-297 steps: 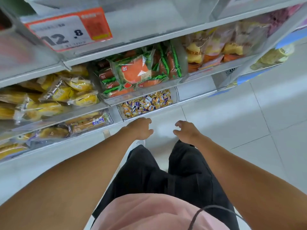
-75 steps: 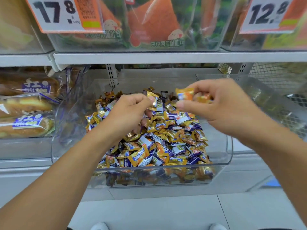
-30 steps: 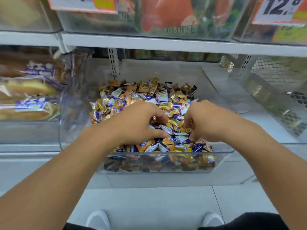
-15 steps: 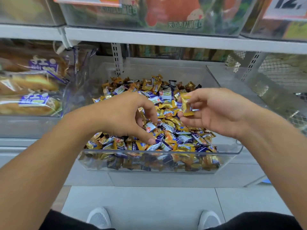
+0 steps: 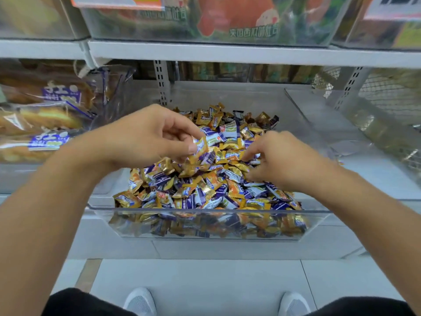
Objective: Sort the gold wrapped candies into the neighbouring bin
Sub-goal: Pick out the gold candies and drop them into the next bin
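Observation:
A clear plastic bin point(image 5: 209, 233) on the lowest shelf holds a heap of gold, purple and white wrapped candies point(image 5: 205, 185). My left hand point(image 5: 148, 137) hovers over the heap's left side and pinches a gold wrapped candy point(image 5: 200, 147) between thumb and fingers. My right hand point(image 5: 280, 158) lies low on the heap's right side, fingers curled down into the candies; whether it grips one is hidden. The neighbouring clear bin point(image 5: 355, 142) to the right looks almost bare.
Bagged bread point(image 5: 41, 124) fills the bin on the left. A white shelf edge point(image 5: 227, 53) runs close above, with packaged snacks point(image 5: 218, 17) on it. Metal mesh point(image 5: 391, 96) stands at the back right. Grey floor tiles and my white shoes point(image 5: 141, 302) lie below.
My right hand has dropped from holding a gold candy up to digging into the heap. My left hand has lifted from the heap with a gold candy pinched.

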`<action>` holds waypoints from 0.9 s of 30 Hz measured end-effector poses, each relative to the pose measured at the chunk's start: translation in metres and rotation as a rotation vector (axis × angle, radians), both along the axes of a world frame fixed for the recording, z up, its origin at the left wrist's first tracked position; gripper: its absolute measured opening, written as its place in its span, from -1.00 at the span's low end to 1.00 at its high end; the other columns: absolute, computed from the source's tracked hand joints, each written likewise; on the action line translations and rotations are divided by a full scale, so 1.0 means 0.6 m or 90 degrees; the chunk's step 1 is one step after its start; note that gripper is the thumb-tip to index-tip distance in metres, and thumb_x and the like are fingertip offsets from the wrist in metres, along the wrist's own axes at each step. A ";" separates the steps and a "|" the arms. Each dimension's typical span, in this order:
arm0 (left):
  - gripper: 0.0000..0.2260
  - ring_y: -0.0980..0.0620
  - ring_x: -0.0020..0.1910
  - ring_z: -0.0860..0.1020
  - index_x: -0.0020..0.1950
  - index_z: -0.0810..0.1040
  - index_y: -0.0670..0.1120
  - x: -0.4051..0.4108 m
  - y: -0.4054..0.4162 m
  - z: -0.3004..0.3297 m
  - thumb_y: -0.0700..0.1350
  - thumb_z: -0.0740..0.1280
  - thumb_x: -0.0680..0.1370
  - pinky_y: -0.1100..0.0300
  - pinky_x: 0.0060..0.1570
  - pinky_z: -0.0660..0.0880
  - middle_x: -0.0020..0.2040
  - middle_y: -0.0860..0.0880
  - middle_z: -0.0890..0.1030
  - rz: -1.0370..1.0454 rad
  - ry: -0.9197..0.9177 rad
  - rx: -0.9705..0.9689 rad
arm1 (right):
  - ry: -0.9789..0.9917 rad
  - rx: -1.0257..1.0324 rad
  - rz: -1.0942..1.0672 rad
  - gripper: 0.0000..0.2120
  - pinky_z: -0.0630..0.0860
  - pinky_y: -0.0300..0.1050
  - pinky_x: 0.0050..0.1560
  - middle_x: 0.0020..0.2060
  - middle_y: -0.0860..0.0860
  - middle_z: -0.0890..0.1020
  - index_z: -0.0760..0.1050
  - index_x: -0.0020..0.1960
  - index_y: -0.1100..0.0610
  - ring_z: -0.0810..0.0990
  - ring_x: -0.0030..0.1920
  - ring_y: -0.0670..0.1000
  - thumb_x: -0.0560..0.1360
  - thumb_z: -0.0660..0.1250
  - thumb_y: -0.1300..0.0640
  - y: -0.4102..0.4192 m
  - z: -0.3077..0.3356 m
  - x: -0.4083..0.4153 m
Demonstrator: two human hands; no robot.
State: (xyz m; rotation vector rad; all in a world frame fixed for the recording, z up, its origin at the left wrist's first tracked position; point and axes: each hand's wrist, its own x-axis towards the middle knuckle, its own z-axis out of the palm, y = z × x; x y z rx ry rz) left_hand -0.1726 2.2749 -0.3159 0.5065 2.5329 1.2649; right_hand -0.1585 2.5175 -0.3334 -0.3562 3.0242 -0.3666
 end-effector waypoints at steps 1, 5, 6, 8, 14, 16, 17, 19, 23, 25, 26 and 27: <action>-0.83 0.00 -0.16 0.65 0.12 0.67 -0.06 0.000 0.001 -0.002 -0.18 0.41 0.54 0.17 -0.01 0.62 -0.11 -0.16 0.65 0.027 -0.006 0.052 | 0.005 0.025 0.004 -0.66 0.45 -0.13 -0.11 -0.28 -0.12 0.52 0.64 0.21 0.00 0.56 -0.11 0.01 0.45 0.50 -0.03 -0.005 -0.004 0.000; -0.83 0.01 -0.23 0.55 0.15 0.60 -0.24 -0.009 0.047 -0.022 -0.26 0.27 0.63 0.13 -0.09 0.64 -0.09 -0.13 0.54 0.162 -0.195 0.387 | 0.028 0.083 -0.002 -0.69 0.59 0.06 0.03 0.02 0.13 0.69 0.64 0.12 0.19 0.61 0.08 0.17 0.49 0.46 0.01 -0.014 -0.018 -0.007; -0.82 0.00 -0.28 0.54 0.19 0.55 -0.27 -0.010 0.059 -0.025 -0.26 0.24 0.63 0.15 -0.19 0.63 -0.08 -0.15 0.49 0.206 -0.277 0.495 | 0.032 0.078 -0.001 -0.72 0.60 0.04 -0.02 0.00 0.15 0.70 0.65 0.08 0.20 0.63 0.03 0.15 0.50 0.45 0.02 -0.014 -0.018 -0.008; -0.84 0.02 -0.36 0.48 0.17 0.45 -0.22 -0.011 0.073 -0.029 -0.23 0.16 0.63 0.22 -0.38 0.56 -0.12 -0.15 0.43 0.264 -0.404 0.621 | 0.042 0.039 -0.007 -0.78 0.52 -0.14 -0.25 -0.14 0.10 0.70 0.67 -0.05 0.16 0.63 -0.16 0.05 0.54 0.42 0.00 -0.009 -0.010 -0.008; -0.70 0.09 -0.48 0.34 -0.16 0.41 -0.05 -0.015 0.087 -0.024 0.14 0.26 0.62 0.25 -0.50 0.30 -0.40 0.06 0.40 0.242 -0.247 0.356 | -0.077 -0.434 -0.235 -0.76 0.31 -0.23 -0.56 -0.41 -0.03 0.50 0.54 -0.22 0.17 0.28 -0.57 -0.03 0.56 0.33 0.06 0.011 0.022 0.001; -0.66 0.16 -0.50 0.37 -0.25 0.50 -0.03 -0.007 0.085 -0.022 0.21 0.44 0.47 0.26 -0.40 0.33 -0.48 0.15 0.43 0.108 -0.019 0.054 | -0.195 -0.642 -0.310 -0.86 0.23 -0.23 -0.56 -0.44 0.04 0.47 0.42 -0.17 0.14 0.18 -0.53 -0.03 0.53 0.27 0.11 0.007 0.025 0.006; -0.70 0.20 -0.49 0.40 -0.24 0.58 0.00 0.000 0.087 -0.019 0.21 0.50 0.41 0.27 -0.38 0.35 -0.47 0.17 0.48 0.003 0.061 -0.058 | -0.245 -0.739 -0.328 -0.91 0.20 -0.26 -0.57 -0.40 0.09 0.54 0.39 -0.12 0.13 0.16 -0.52 -0.04 0.53 0.26 0.14 0.005 0.025 0.008; -0.80 0.26 -0.42 0.47 -0.10 0.67 0.15 0.012 0.094 -0.017 0.14 0.57 0.34 0.27 -0.32 0.41 -0.33 0.20 0.59 -0.188 0.088 -0.185 | -0.273 -0.826 -0.350 -0.92 0.19 -0.29 -0.58 -0.27 0.20 0.63 0.35 -0.06 0.14 0.18 -0.52 -0.04 0.53 0.24 0.16 0.005 0.026 0.012; -0.72 0.40 -0.19 0.51 0.02 0.68 0.22 0.010 0.107 -0.024 0.10 0.58 0.34 0.38 -0.22 0.39 -0.04 0.29 0.59 -0.257 0.097 -0.289 | -0.187 -0.834 -0.370 -0.95 0.16 -0.28 -0.55 -0.27 0.21 0.67 0.38 -0.11 0.17 0.20 -0.51 -0.03 0.53 0.20 0.23 0.014 0.026 0.009; -0.72 0.29 -0.11 0.54 0.03 0.68 0.23 0.005 0.106 -0.028 0.13 0.58 0.34 0.22 -0.08 0.48 -0.04 0.26 0.60 -0.253 0.116 -0.316 | -0.170 -0.781 -0.348 -0.90 0.15 -0.29 -0.57 -0.36 0.13 0.61 0.47 -0.14 0.21 0.22 -0.52 -0.04 0.51 0.19 0.24 0.018 0.025 0.005; -0.72 0.23 -0.11 0.55 0.03 0.68 0.24 0.002 0.104 -0.030 0.15 0.58 0.34 0.16 -0.04 0.51 -0.06 0.22 0.61 -0.248 0.131 -0.329 | -0.156 -0.706 -0.326 -0.86 0.16 -0.28 -0.56 -0.41 0.08 0.55 0.51 -0.17 0.20 0.23 -0.51 -0.04 0.50 0.20 0.22 0.018 0.023 0.004; -0.71 0.19 -0.13 0.56 0.03 0.67 0.25 0.000 0.103 -0.033 0.17 0.57 0.33 0.12 -0.03 0.52 -0.09 0.18 0.63 -0.241 0.146 -0.337 | -0.126 -0.599 -0.294 -0.83 0.20 -0.26 -0.54 -0.45 0.06 0.48 0.52 -0.23 0.17 0.24 -0.50 -0.02 0.49 0.22 0.18 0.017 0.020 0.004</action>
